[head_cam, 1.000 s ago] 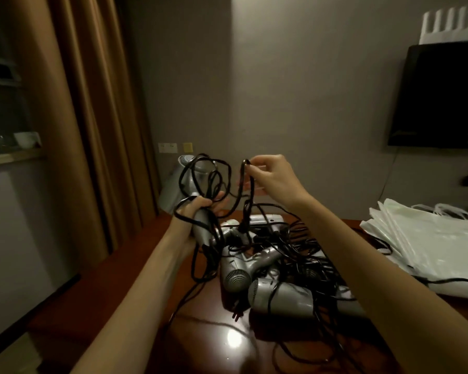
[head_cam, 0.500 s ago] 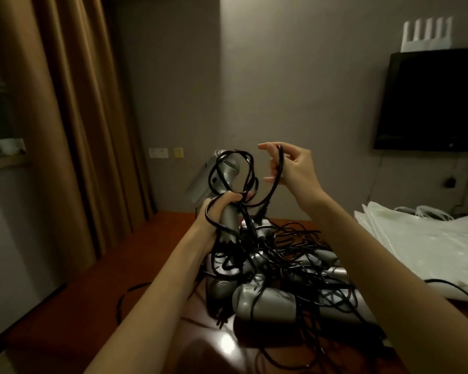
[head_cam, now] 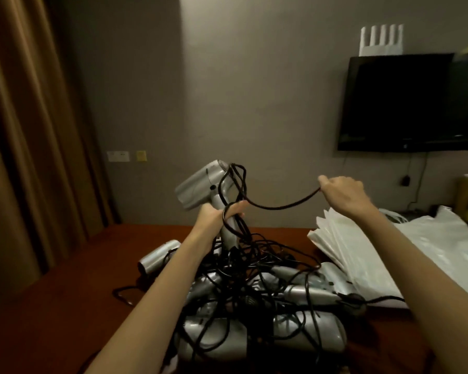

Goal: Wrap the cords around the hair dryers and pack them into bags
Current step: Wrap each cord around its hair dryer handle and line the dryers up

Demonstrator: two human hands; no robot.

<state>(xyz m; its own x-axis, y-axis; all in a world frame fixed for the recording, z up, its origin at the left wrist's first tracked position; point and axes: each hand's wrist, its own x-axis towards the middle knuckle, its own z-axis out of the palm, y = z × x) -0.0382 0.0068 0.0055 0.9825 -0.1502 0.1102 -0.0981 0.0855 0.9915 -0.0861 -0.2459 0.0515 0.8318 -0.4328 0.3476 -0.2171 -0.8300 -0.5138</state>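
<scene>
Gripping a silver hair dryer (head_cam: 200, 186) by its handle, the left hand (head_cam: 216, 215) is being raised; a black cord (head_cam: 278, 206) is being pinched by the right hand (head_cam: 342, 194).

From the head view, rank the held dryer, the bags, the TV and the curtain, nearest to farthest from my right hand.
From the right hand:
1. Bags: on the table just below and right of it.
2. Held dryer: to its left, in the left hand.
3. TV: on the wall above and behind.
4. Curtain: far left of the room.
</scene>
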